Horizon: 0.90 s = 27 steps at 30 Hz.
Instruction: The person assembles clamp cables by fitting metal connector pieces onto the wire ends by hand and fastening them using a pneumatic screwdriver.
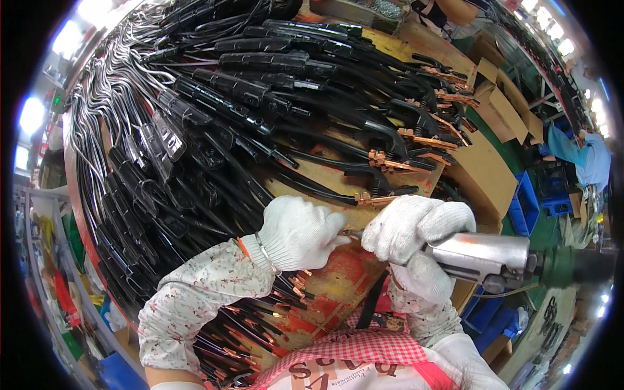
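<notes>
In a white knit glove, my right hand (416,231) is wrapped round a silver air screwdriver (484,255), its green-and-black rear end pointing right. The driver's thin tip reaches left to the fingers of my left hand (302,233). That hand, gloved alike, is closed in a pinch; whatever it grips is hidden by the fingers. Just beyond the hands lie black cables with copper clamp jaws (377,199) and black lever handles. Below my left wrist, bare copper ends (299,286) stick out of a bundle of dark cables.
A round-edged table with worn yellow and red paint (338,286) bears a large heap of black plastic housings (247,97). Grey wires (110,97) fan out at far left. Cardboard boxes (484,172) and blue crates (523,203) stand at right. Another person (588,159) in blue is farther back.
</notes>
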Tool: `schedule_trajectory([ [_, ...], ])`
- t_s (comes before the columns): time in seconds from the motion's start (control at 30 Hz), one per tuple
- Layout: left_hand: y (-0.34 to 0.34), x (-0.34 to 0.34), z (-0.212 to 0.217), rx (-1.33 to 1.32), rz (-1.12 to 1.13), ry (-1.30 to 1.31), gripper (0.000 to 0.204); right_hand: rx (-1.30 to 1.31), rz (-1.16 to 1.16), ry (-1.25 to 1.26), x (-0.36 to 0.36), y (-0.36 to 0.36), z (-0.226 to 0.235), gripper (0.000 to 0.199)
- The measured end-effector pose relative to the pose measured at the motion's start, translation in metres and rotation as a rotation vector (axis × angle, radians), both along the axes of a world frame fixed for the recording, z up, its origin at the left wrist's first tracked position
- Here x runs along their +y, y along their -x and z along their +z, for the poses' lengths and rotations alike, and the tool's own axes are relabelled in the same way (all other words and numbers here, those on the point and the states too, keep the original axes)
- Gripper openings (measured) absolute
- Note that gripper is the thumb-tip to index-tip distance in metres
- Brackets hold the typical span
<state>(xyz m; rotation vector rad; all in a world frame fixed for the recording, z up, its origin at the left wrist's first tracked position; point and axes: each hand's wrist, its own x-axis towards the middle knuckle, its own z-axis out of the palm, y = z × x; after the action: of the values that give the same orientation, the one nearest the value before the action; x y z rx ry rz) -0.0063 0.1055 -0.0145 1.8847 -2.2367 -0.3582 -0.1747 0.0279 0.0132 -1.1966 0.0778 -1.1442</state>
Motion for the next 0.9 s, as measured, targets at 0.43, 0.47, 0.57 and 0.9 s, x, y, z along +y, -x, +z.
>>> schedule_trajectory([
  [0.43, 0.003, 0.007, 0.001, -0.056, -0.029, 0.1, 0.022, 0.335, -0.434, -0.919, -0.026, 0.113, -0.026, 0.027],
  [0.47, 0.001, 0.008, 0.0, -0.062, -0.028, 0.112, 0.022, 0.553, -0.511, -0.969, -0.028, 0.132, -0.041, 0.028],
  [0.57, 0.002, 0.0, 0.016, 0.215, 0.035, 0.311, 0.023, 0.822, -0.629, -0.965, -0.016, 0.206, -0.109, 0.025],
  [0.9, 0.036, -0.056, -0.02, 0.042, 0.039, 0.436, 0.047, 2.051, -1.026, -0.152, 0.001, 0.273, -0.194, 0.055],
])
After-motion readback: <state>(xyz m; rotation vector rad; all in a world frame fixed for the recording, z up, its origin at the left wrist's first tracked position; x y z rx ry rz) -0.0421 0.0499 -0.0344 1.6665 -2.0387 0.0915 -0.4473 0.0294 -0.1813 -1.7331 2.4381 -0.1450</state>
